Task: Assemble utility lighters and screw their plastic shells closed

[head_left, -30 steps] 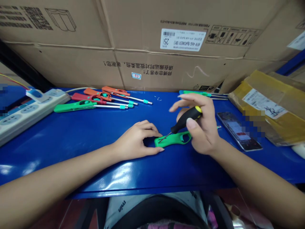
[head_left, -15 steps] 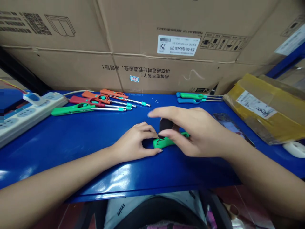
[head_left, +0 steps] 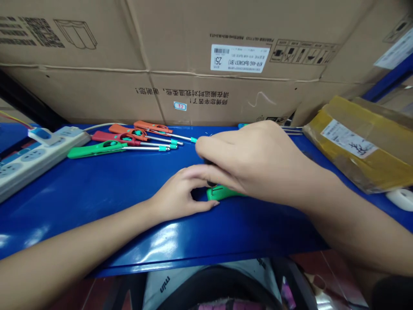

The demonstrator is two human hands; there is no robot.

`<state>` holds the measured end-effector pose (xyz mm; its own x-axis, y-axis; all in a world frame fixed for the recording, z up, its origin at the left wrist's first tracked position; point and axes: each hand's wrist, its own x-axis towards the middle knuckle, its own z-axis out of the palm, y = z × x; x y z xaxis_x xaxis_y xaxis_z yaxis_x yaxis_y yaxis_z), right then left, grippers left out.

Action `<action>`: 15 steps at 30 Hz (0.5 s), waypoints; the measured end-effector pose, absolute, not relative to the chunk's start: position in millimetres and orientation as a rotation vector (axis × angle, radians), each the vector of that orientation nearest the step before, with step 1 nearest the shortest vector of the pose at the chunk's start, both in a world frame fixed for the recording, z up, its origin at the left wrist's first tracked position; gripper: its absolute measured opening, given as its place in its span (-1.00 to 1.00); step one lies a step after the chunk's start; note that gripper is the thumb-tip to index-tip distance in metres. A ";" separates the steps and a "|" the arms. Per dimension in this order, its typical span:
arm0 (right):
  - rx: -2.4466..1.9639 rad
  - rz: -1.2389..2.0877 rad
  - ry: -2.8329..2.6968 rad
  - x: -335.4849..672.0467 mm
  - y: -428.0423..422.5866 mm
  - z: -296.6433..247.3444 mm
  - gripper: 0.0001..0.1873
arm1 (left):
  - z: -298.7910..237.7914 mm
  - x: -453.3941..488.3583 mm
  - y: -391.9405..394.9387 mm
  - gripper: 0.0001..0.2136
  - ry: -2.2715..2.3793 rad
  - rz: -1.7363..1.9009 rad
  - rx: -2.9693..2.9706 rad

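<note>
A green lighter [head_left: 227, 192] of the long-nosed kind lies on the blue table, mostly hidden under my right hand. My left hand [head_left: 180, 191] grips its near end between thumb and fingers and presses it to the tabletop. My right hand [head_left: 258, 161] is closed around the dark handle of a screwdriver [head_left: 212, 184]. The screwdriver stands almost upright, its thin shaft meeting the lighter's left end beside my left fingertips. Most of the handle is covered by my fingers.
Several orange, red and green lighters [head_left: 100, 148] lie at the back left, beside a white power strip [head_left: 41, 157]. A large cardboard box [head_left: 180, 51] walls the back. On the right are a yellow-taped parcel [head_left: 364, 146] and a white object [head_left: 400, 199].
My right hand has turned over and closed around the screwdriver handle, shifting slightly left. It now covers the phone and most of the back-right lighters. The left hand stays put.
</note>
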<state>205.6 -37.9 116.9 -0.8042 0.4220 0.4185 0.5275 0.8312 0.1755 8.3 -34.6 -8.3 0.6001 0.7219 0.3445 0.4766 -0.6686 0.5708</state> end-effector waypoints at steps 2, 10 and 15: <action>-0.725 -0.334 -2.663 209.0 -31.3 113.5 -0.53 | -10.7 7.5 -32.5 -0.80 0.930 0.788 2.434; -0.698 -0.193 -2.615 212.3 -10.7 104.1 -0.59 | -14.9 5.9 -26.5 -0.75 1.002 0.812 2.447; -0.553 -0.083 -2.669 214.4 -9.0 102.8 -0.61 | -15.5 5.8 -27.8 -0.74 1.006 0.806 2.456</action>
